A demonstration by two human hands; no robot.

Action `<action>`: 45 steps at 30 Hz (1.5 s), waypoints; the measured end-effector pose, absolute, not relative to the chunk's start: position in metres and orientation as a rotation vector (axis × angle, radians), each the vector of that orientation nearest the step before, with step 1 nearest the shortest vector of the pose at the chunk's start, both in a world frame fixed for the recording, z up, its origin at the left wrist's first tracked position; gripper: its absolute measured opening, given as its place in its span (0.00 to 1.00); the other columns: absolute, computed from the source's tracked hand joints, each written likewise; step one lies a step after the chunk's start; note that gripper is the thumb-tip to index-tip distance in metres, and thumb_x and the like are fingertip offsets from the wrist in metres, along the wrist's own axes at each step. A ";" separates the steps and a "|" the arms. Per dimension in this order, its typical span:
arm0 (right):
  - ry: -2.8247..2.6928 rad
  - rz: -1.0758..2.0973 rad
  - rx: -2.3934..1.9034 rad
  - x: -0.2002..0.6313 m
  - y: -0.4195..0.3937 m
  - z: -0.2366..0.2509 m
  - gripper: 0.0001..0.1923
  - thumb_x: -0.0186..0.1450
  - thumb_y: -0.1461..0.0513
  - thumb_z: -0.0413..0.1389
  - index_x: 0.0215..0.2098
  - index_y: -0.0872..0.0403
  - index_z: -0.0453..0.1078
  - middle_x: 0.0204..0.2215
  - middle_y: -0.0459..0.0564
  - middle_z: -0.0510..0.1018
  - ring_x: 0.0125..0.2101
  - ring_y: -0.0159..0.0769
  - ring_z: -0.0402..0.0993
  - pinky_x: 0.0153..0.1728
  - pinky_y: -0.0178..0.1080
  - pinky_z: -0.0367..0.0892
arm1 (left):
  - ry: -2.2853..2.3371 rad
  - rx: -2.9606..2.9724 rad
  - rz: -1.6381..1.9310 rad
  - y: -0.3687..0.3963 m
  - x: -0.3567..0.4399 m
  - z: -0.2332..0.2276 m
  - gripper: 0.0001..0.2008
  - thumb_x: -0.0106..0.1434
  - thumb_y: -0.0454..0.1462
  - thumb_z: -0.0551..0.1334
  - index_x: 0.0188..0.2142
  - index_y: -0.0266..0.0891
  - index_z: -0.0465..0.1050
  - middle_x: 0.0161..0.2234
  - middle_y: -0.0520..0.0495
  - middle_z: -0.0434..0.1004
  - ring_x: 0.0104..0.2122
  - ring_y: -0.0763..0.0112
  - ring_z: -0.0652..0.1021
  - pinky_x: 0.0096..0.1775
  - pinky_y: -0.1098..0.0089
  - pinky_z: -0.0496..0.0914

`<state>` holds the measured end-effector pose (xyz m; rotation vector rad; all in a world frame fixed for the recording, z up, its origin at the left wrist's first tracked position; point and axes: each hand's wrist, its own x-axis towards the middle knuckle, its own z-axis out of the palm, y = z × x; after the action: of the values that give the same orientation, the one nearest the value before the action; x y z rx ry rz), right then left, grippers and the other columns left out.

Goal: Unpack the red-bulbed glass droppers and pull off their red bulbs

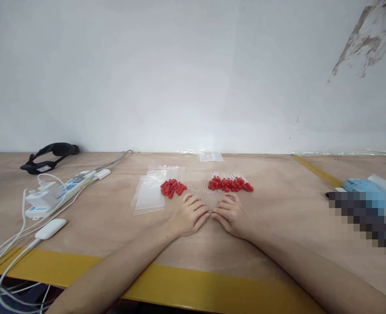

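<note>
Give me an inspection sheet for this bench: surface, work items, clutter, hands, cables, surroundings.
Surface: wooden table with a yellow strip along the near edge.
Work items: row of clear tubes lying flat between the hands; loose red caps to its left; capped tubes to its right; clear bags stacked further left.
Clutter: black headband device far left; blue object at the right edge, partly blurred.
Hands: left hand and right hand rest palm down on the table, fingertips at the tube row; whether they grip anything cannot be told.
Cables: power strip with white chargers and white cables trailing off the near left edge.
Surroundings: plain white wall, scuffed upper right.
</note>
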<state>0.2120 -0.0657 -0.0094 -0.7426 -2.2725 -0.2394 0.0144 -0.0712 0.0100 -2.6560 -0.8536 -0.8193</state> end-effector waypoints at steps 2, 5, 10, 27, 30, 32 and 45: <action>-2.263 -0.229 -0.725 0.211 -0.065 -0.011 0.10 0.63 0.61 0.48 0.32 0.52 0.70 0.22 0.45 0.72 0.30 0.30 0.66 0.48 0.44 0.53 | -0.874 -2.666 -0.776 -0.072 0.015 0.012 0.09 0.62 0.37 0.52 0.34 0.39 0.69 0.32 0.49 0.74 0.38 0.68 0.70 0.46 0.61 0.57; -2.268 -0.186 -0.669 0.212 -0.064 -0.013 0.09 0.63 0.62 0.48 0.32 0.53 0.70 0.23 0.47 0.72 0.32 0.32 0.66 0.42 0.41 0.60 | -0.894 -2.668 -0.742 -0.071 0.014 0.012 0.10 0.63 0.37 0.50 0.33 0.39 0.69 0.30 0.48 0.73 0.37 0.68 0.70 0.47 0.59 0.55; -2.250 -0.093 -0.563 0.216 -0.061 -0.019 0.09 0.63 0.64 0.48 0.36 0.53 0.70 0.25 0.48 0.72 0.32 0.33 0.66 0.39 0.39 0.65 | -0.898 -2.677 -0.686 -0.070 0.011 0.012 0.12 0.64 0.35 0.47 0.31 0.39 0.68 0.29 0.48 0.72 0.37 0.68 0.69 0.48 0.59 0.55; -2.243 -0.086 -0.505 0.212 -0.063 -0.016 0.07 0.62 0.66 0.48 0.34 0.55 0.68 0.24 0.47 0.70 0.31 0.32 0.66 0.45 0.44 0.65 | -0.883 -2.671 -0.697 -0.070 0.010 0.011 0.13 0.64 0.38 0.48 0.29 0.38 0.68 0.25 0.49 0.70 0.34 0.69 0.68 0.48 0.58 0.53; -2.256 -0.195 -0.468 0.216 -0.062 -0.016 0.07 0.62 0.67 0.48 0.35 0.56 0.68 0.24 0.48 0.69 0.33 0.34 0.66 0.43 0.44 0.67 | -0.902 -2.702 -0.675 -0.069 0.010 0.012 0.14 0.65 0.38 0.47 0.28 0.38 0.67 0.25 0.50 0.69 0.33 0.70 0.67 0.48 0.58 0.53; -2.252 -0.229 -0.432 0.218 -0.061 -0.015 0.08 0.62 0.68 0.48 0.36 0.56 0.68 0.25 0.48 0.70 0.35 0.35 0.66 0.43 0.43 0.68 | -0.907 -2.715 -0.667 -0.069 0.010 0.012 0.14 0.65 0.38 0.47 0.27 0.38 0.66 0.25 0.50 0.69 0.33 0.70 0.66 0.48 0.58 0.53; -2.077 -0.255 -0.926 0.256 -0.044 -0.010 0.10 0.61 0.63 0.50 0.37 0.53 0.72 0.27 0.49 0.75 0.29 0.34 0.67 0.36 0.40 0.64 | -1.536 -2.399 -1.145 -0.045 -0.038 0.023 0.13 0.65 0.38 0.45 0.34 0.38 0.67 0.31 0.47 0.69 0.33 0.68 0.69 0.38 0.67 0.64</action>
<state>0.2557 -0.0443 -0.0103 -0.9260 -2.0775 -0.2555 -0.0384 -0.0446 0.0228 -2.3988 -1.5357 -1.1453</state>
